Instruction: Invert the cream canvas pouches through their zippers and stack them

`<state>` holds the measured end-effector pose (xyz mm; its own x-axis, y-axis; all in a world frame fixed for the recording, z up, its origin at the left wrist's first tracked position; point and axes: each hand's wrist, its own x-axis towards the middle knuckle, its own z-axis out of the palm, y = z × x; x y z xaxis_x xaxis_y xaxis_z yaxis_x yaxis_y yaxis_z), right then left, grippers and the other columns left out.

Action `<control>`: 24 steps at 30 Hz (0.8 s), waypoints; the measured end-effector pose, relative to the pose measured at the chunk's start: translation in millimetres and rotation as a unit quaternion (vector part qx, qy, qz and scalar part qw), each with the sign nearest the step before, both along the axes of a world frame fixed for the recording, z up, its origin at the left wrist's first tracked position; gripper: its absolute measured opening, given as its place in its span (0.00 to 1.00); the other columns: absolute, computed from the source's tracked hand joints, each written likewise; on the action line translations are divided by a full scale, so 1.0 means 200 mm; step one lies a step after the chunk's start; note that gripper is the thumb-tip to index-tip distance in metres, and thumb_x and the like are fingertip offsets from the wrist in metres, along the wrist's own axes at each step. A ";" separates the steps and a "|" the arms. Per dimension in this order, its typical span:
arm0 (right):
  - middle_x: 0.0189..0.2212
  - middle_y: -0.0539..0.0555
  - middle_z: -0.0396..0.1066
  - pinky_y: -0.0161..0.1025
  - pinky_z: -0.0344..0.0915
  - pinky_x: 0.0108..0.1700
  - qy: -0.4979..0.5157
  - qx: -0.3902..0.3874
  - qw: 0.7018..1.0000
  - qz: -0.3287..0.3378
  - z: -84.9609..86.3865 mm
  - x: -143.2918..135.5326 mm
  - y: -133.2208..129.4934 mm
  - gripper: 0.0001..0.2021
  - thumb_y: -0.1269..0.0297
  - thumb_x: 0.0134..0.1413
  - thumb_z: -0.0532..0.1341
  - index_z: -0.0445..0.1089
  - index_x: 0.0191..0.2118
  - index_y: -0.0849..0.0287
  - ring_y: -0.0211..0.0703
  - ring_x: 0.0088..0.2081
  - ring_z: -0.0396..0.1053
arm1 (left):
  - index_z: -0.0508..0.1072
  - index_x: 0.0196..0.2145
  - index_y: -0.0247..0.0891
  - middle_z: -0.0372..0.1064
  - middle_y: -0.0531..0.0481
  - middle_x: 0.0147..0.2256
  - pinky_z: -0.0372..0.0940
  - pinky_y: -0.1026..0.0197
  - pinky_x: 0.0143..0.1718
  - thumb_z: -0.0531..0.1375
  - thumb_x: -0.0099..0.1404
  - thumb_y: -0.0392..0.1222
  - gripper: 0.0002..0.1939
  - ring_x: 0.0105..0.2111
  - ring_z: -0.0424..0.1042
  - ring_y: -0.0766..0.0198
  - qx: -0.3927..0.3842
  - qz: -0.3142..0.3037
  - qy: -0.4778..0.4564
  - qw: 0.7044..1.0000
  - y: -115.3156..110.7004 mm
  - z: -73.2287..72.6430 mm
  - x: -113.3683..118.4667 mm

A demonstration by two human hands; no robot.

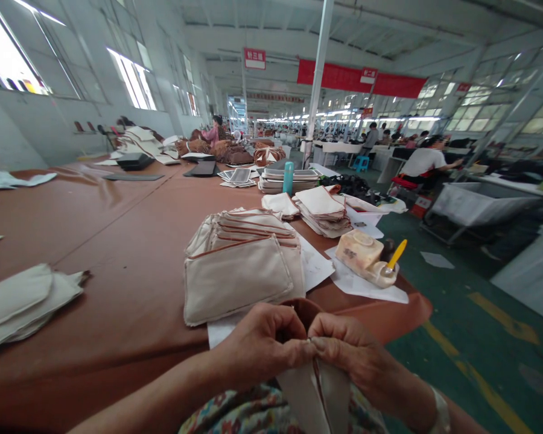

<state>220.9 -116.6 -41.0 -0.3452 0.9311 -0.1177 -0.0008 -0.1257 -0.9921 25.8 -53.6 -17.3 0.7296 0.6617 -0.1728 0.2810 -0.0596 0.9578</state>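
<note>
My left hand point(265, 337) and my right hand point(359, 349) meet low in the middle, thumbs and fingers pinched together. Between them they grip a cream fabric piece point(337, 392) with brown edges, which hangs down over my lap. Its two sides part along a dark brown line. Some brown material point(304, 308) shows just behind my fingers. The exact spot they pinch is mostly hidden by the fingertips. Right beyond my hands lies a stack of cream fabric pieces point(238, 277) with brown edging, leaning over one another.
A brown-covered table point(117, 241) spreads before me. To the right sit a stained plastic container point(359, 248) and a yellow-handled brush point(397, 254). Farther back are a teal bottle point(288, 179) and more fabric stacks point(323, 208). A seated person point(423, 161) is at the right, near a wheeled bin point(477, 202).
</note>
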 end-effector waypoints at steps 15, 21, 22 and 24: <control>0.25 0.47 0.57 0.32 0.45 0.25 0.093 -0.039 0.995 0.018 -0.05 0.01 -0.02 0.14 0.54 0.57 0.64 0.67 0.33 0.61 0.33 0.25 0.48 | 0.68 0.21 0.34 0.54 0.58 0.16 0.43 0.66 0.20 0.58 0.49 0.38 0.04 0.18 0.48 0.72 -0.194 0.077 -0.131 0.969 -0.07 -0.08 0.05; 0.25 0.46 0.57 0.32 0.47 0.27 0.064 -0.001 0.998 0.009 -0.04 0.00 -0.01 0.14 0.55 0.60 0.62 0.65 0.32 0.61 0.34 0.26 0.49 | 0.71 0.24 0.32 0.56 0.56 0.20 0.46 0.66 0.23 0.59 0.54 0.40 0.08 0.22 0.51 0.70 -0.128 0.027 -0.105 0.986 -0.03 -0.03 0.02; 0.25 0.46 0.57 0.32 0.47 0.27 0.043 0.015 0.999 0.004 -0.03 0.00 -0.01 0.14 0.55 0.61 0.62 0.65 0.32 0.61 0.34 0.27 0.50 | 0.72 0.26 0.32 0.57 0.55 0.21 0.48 0.66 0.24 0.59 0.56 0.43 0.10 0.23 0.52 0.70 -0.106 0.018 -0.095 0.990 -0.02 -0.03 0.01; 0.26 0.46 0.58 0.32 0.49 0.28 0.003 0.043 0.999 -0.003 -0.02 0.00 -0.01 0.13 0.56 0.63 0.60 0.64 0.32 0.60 0.34 0.27 0.51 | 0.72 0.29 0.31 0.58 0.55 0.23 0.49 0.66 0.25 0.61 0.59 0.48 0.14 0.25 0.53 0.69 -0.069 0.007 -0.071 0.995 -0.03 -0.04 -0.01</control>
